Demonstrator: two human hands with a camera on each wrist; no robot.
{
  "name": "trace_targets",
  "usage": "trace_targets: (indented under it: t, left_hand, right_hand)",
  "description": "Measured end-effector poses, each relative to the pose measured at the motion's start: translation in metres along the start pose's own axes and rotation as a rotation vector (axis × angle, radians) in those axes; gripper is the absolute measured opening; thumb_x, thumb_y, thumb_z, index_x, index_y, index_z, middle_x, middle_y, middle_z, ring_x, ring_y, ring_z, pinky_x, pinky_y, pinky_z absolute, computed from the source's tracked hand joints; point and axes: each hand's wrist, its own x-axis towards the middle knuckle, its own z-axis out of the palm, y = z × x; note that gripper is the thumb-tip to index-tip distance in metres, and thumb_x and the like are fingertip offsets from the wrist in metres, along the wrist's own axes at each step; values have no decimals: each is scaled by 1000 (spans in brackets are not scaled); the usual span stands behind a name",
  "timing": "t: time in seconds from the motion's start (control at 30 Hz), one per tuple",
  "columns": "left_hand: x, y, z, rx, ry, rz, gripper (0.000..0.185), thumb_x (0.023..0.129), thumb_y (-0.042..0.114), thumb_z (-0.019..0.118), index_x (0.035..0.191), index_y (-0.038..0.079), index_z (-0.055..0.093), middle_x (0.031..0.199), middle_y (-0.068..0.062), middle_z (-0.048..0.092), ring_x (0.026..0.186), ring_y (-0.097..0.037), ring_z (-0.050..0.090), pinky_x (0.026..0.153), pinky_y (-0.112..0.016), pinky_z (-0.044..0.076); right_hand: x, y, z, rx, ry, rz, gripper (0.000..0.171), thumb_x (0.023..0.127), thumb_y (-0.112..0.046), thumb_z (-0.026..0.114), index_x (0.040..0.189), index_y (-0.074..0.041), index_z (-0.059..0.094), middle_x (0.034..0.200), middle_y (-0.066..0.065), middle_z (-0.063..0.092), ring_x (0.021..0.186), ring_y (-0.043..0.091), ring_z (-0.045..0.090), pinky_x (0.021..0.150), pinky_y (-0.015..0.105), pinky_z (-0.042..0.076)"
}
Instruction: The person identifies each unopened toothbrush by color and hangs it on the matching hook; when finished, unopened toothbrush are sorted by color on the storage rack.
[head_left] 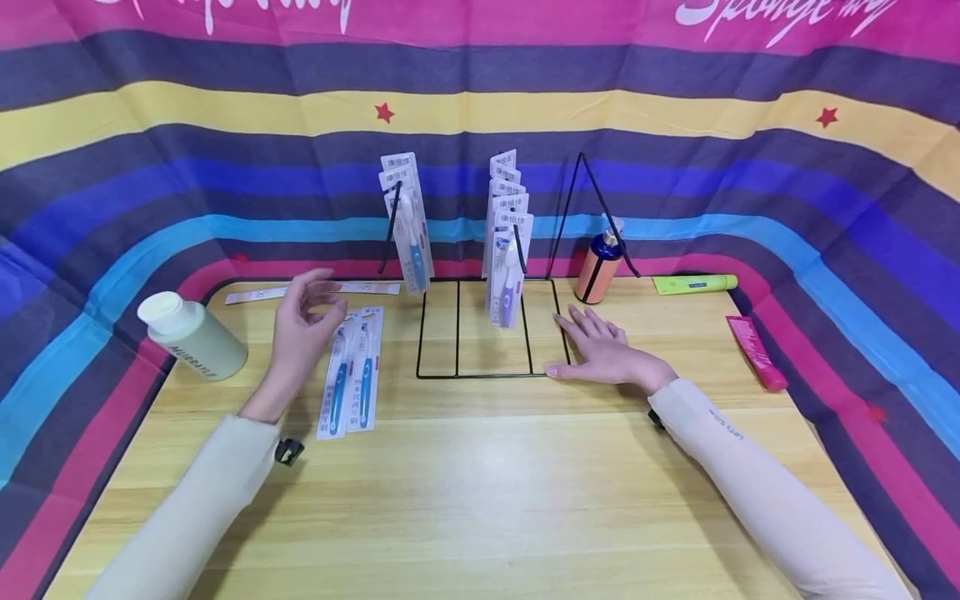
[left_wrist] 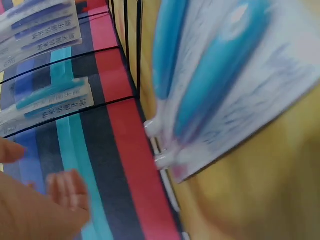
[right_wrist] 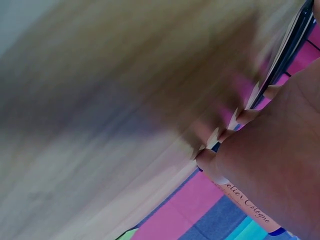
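My left hand (head_left: 300, 321) hovers at the left of the table with its fingers loosely bent, holding nothing. Just right of it, two packaged toothbrushes (head_left: 365, 375) with blue handles lie side by side; they loom close in the left wrist view (left_wrist: 215, 75). A black wire display rack (head_left: 457, 333) stands at the back. From its left hook hang blue toothbrush packs (head_left: 416, 250), from its middle hook several purple ones (head_left: 510, 287). My right hand (head_left: 603, 350) rests on the table with spread fingers, fingertips and thumb at the rack base's right side.
A pale green bottle (head_left: 202, 337) leans at the left. Flat white packs (head_left: 367, 287) lie along the back behind my left hand. An orange-and-blue pump bottle (head_left: 597, 271) stands behind my right hand. A green tube (head_left: 697, 284) and a red tube (head_left: 756, 354) lie right. Striped cloth surrounds the table.
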Motion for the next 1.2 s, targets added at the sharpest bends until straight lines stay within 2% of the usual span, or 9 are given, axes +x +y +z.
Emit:
trace_targets:
  t: [0.1,0.2,0.27,0.43,0.57,0.73,0.93,1.07,1.2]
  left_hand:
    - [-17,-3,-10,50,-24,-211,56,107,11,69,159,5,48,141,-18,62,114,-11,60,93,-20,52]
    - [-32,-8,-17,76,-73,-385,63,109,16,69,164,4,41,148,-24,56,115,-12,58,94,-22,56]
    - [-41,-12,-19,91,-100,-471,68,109,17,69,166,2,36,150,-27,52,118,-17,57,96,-26,57]
    - [-53,-16,-20,202,-165,-606,86,107,24,73,171,0,21,155,-32,43,130,-38,53,102,-44,54]
    - [-56,-19,-20,330,-230,-614,93,106,22,74,170,-2,12,150,-37,48,128,-46,58,101,-52,52]
    - [-58,-22,-19,433,-275,-533,89,103,10,73,169,-4,15,124,-30,63,98,-38,70,82,-43,58]
    - [-56,-27,-25,350,-317,-477,74,105,9,73,165,-2,32,108,-17,58,92,-27,59,70,-32,52]
    - [-55,-30,-29,282,-343,-480,58,107,11,71,158,-3,47,109,-13,54,92,-23,53,69,-28,50]
    - [-56,-31,-33,232,-330,-501,48,111,9,62,156,-3,52,110,-12,56,86,-18,54,66,-26,51]
  right_hand:
    - [0,0,0,4,4,-2,113,98,-77,62,178,-17,9,182,16,-5,165,44,-10,125,75,1]
    - [0,1,1,7,5,-4,113,98,-77,62,178,-18,9,182,16,-5,165,44,-10,124,75,1]
    - [-1,1,1,6,6,-3,113,98,-77,62,178,-18,9,182,16,-5,165,44,-10,124,75,2]
    - [-1,2,1,5,7,-3,112,98,-77,61,178,-18,9,183,15,-6,165,43,-10,125,74,2]
    - [-1,1,1,2,7,-6,112,98,-77,61,178,-18,9,182,15,-5,165,44,-10,125,75,1]
    - [1,1,2,-1,6,-12,112,98,-77,61,178,-17,9,182,17,-5,165,45,-10,124,75,1]
    - [2,2,2,-10,4,-6,113,98,-79,60,178,-19,8,183,14,-6,165,42,-11,125,73,1]
    - [0,3,2,-3,4,-2,113,98,-79,60,178,-19,8,183,14,-6,165,41,-11,125,74,1]
    - [0,3,3,-7,6,-3,113,98,-79,60,178,-19,8,182,15,-5,165,42,-10,125,75,1]
